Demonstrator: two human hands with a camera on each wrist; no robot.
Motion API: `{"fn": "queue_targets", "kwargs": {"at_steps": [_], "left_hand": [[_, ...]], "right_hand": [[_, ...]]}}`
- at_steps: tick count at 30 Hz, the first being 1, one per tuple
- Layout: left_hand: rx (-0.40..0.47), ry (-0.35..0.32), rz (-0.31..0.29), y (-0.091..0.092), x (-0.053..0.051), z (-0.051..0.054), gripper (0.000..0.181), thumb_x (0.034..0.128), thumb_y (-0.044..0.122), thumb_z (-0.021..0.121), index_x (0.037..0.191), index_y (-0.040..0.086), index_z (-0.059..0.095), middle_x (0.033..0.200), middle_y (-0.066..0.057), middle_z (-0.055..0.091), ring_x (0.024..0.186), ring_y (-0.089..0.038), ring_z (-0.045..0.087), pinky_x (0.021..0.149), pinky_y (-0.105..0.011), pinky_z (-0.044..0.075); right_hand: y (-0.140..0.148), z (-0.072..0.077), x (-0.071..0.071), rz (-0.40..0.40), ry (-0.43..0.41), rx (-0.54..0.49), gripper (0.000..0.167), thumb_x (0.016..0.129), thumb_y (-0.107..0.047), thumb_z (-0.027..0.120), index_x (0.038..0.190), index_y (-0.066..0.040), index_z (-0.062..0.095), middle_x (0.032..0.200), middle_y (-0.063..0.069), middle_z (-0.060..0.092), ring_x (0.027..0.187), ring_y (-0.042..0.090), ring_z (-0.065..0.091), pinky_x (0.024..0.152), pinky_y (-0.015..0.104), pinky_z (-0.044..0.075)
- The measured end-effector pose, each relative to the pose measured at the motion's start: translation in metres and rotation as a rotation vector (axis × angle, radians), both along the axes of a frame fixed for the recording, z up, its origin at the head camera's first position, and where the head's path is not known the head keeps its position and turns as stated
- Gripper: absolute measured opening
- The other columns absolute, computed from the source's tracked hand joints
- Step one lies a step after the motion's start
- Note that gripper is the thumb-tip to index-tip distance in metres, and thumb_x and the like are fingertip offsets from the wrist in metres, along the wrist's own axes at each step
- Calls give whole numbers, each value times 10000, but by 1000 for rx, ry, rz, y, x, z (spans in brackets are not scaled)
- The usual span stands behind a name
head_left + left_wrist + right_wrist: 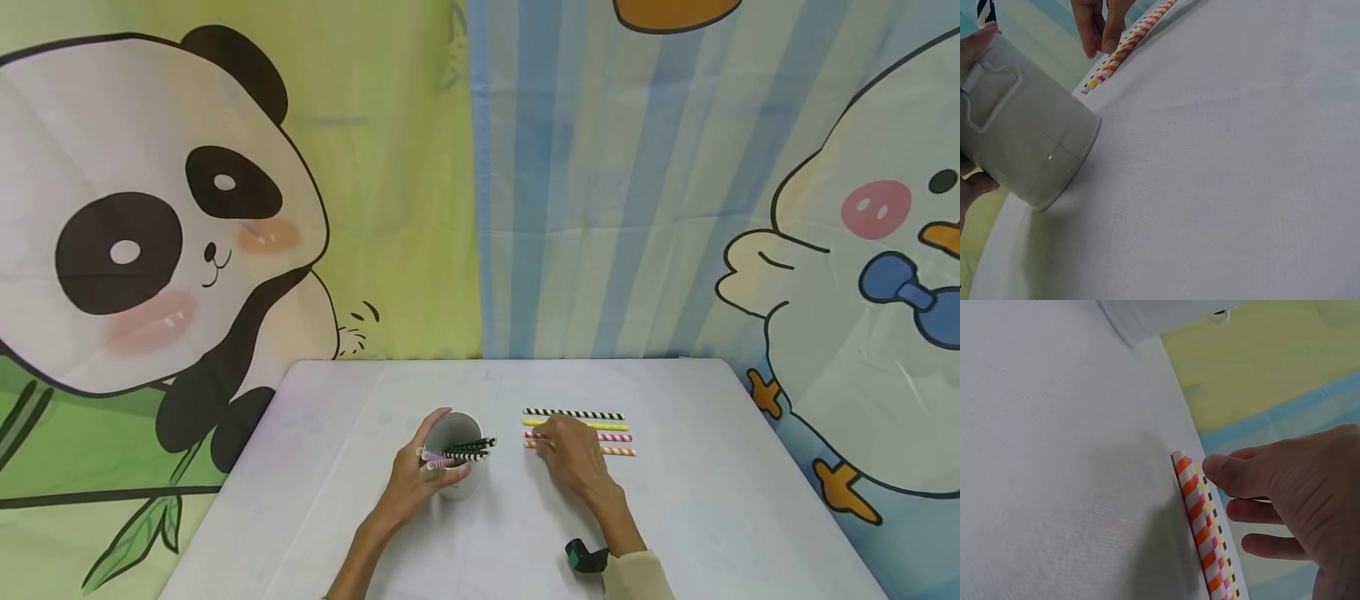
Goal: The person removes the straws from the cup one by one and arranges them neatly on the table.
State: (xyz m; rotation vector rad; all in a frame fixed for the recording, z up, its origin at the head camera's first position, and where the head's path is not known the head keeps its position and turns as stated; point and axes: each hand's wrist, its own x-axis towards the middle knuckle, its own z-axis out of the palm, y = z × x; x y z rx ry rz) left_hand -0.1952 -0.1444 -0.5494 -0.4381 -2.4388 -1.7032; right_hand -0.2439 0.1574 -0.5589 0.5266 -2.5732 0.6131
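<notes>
My left hand (411, 485) grips a white cup (472, 485), fingers behind and thumb at the front near the rim. A wire-like loop shows on the cup's wall in the left wrist view. Black-and-white and pink-and-white striped paper straws (468, 454) lean in its mouth. To the right lie striped paper straws side by side: black (577, 413), yellow (615, 427), pink (618, 437) and orange (618, 452). Over their left part hovers my right hand (1291, 494), fingers loosely bent and apart, holding nothing. It partly hides the middle straws in the head view.
A white cloth (300, 483) covers the table. A small black-and-green object (585, 557) is beside my right wrist. Behind the table hang printed curtains, a panda (247, 250) on the left and a white bird (825, 350) on the right.
</notes>
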Motion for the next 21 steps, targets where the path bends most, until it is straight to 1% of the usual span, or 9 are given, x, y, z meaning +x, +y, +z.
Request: {"fn": "queue_targets", "kwargs": {"at_steps": [3,6,9,12,14,17,19,21], "left_hand": [[-13,6,2,0,0,0,947,848,304,942,1647,359,436,1485,-125,678,1311,-430,664,1061,-545,525],[-21,8,3,-1,0,0,946,849,309,942,1649,339,438,1487,-120,678,1310,-429,666,1057,-517,530],[-23,5,2,-1,0,0,943,849,307,942,1644,354,438,1484,-120,680,1311,-426,665,1053,-500,532],[-26,5,4,0,0,1,944,847,304,942,1644,360,437,1475,-128,685,1304,-429,668,1049,-480,537],[-26,6,4,0,0,1,946,847,308,941,1646,357,436,1470,-130,688,1300,-428,670,1049,-469,541],[-23,3,4,0,0,1,948,849,320,940,1651,340,437,1480,-128,682,1308,-422,669,1061,-469,536],[-17,-2,1,0,1,2,952,851,325,941,1658,320,434,1487,-136,676,1314,-419,667,1066,-475,533],[-16,-7,3,0,1,2,953,853,326,941,1659,316,433,1485,-146,676,1314,-415,668,1067,-464,533]], "right_hand": [[0,8,2,0,-17,-37,256,801,-99,967,1041,-120,882,950,-1,807,915,214,763,744,393,592],[0,18,5,5,-11,-96,292,811,-136,973,1089,-137,883,998,5,821,969,232,775,785,430,615],[-1,27,8,20,19,-171,311,831,-150,966,1128,-146,875,1039,3,834,1000,225,782,806,433,631],[-4,37,11,53,57,-266,325,850,-153,954,1162,-141,862,1094,8,845,1031,220,794,831,420,649],[-6,44,13,79,75,-342,336,858,-146,947,1181,-143,854,1130,7,846,1050,214,798,855,391,654],[-9,55,17,127,99,-475,336,864,-110,936,1189,-114,848,1157,18,844,1048,218,801,893,322,648],[-13,63,20,166,110,-556,325,867,-83,929,1181,-110,848,1151,26,841,1037,219,800,910,275,638],[-18,70,25,207,111,-617,314,870,-65,922,1171,-114,848,1138,36,839,1021,216,794,914,244,630]]}}
